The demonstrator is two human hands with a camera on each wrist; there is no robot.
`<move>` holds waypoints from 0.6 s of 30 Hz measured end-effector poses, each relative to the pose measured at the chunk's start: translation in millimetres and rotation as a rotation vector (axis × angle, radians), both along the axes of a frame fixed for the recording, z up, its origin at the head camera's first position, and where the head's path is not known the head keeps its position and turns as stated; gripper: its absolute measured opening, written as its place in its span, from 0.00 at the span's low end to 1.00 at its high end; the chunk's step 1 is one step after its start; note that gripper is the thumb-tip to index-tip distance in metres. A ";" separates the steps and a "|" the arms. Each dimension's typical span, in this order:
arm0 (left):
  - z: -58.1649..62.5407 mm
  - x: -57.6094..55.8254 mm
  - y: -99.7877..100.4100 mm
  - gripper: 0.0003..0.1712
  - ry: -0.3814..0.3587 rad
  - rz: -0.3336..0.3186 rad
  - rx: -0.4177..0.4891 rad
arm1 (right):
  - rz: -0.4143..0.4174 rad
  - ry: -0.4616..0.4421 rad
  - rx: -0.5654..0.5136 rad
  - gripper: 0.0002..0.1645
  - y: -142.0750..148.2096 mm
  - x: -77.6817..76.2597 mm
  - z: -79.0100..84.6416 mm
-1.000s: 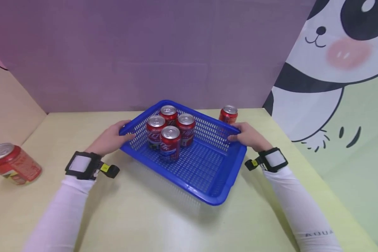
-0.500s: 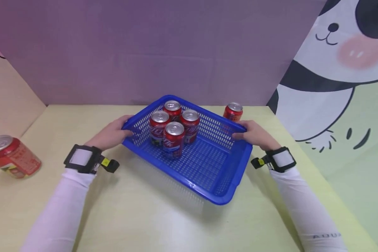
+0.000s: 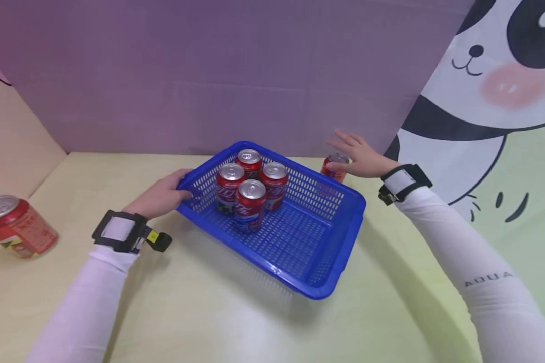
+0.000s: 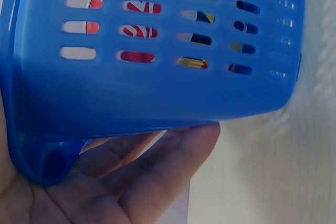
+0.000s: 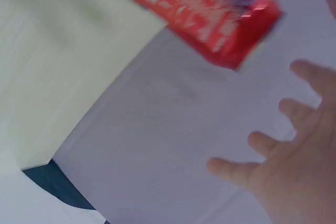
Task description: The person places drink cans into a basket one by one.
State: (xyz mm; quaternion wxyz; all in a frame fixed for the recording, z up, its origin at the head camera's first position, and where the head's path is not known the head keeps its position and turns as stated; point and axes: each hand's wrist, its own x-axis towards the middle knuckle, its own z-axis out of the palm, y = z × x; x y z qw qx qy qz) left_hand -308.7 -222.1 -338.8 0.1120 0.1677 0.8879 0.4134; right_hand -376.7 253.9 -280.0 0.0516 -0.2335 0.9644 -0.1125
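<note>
My left hand (image 3: 156, 197) grips the left corner of a blue plastic basket (image 3: 295, 247), its thumb over the rim. In the left wrist view, the fingers (image 4: 168, 166) lie along the basket's outer wall (image 4: 126, 95). Several red drink cans (image 3: 251, 212) stand upright together in the basket's left part. Behind the basket's right side stands another red can (image 3: 329, 175). My right hand (image 3: 362, 157) hovers over that can with fingers spread, partly covering it. From the right wrist, the same can (image 5: 205, 14) appears blurred, apart from the spread fingers.
A further red can (image 3: 22, 229) stands on the pale table (image 3: 186, 312) at the far left, near the side wall. A purple backdrop (image 3: 186, 75) rises behind the table. On the right is a wall with a panda drawing (image 3: 472, 101).
My right hand has let go of the basket's right corner and moved up and back to the can behind it. The left hand keeps its grip; the basket has barely moved.
</note>
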 end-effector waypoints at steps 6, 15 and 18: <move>0.7 -0.5 4.8 0.35 -0.010 -0.001 0.009 | 0.037 -0.194 0.065 0.52 -2.2 -15.7 -7.4; 3.8 2.6 3.0 0.35 -0.004 0.007 -0.017 | 0.086 -0.289 0.128 0.61 -22.2 -23.7 -6.8; 4.5 3.7 1.9 0.35 -0.003 0.006 -0.018 | 0.096 -0.296 0.164 0.56 -29.8 -24.7 -5.9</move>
